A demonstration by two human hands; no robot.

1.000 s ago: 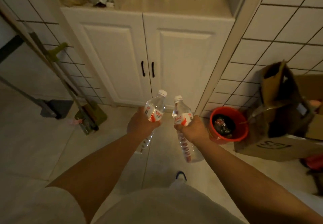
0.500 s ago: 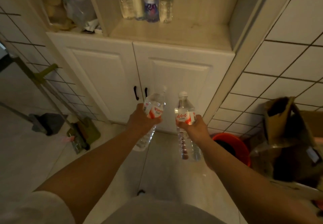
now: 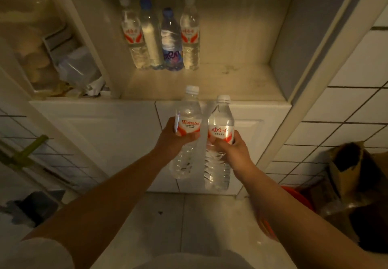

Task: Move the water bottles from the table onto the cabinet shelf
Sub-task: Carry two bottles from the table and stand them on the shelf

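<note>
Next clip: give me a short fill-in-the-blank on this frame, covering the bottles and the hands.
1. The number of bottles already standing on the cabinet shelf is ____.
2. The left hand and the right hand each grip ____ water bottle.
3. The caps on the two held bottles, the left bottle and the right bottle, are coloured ____.
4. The cabinet doors below the shelf are ____.

Missing words: four; one; white; closed
</note>
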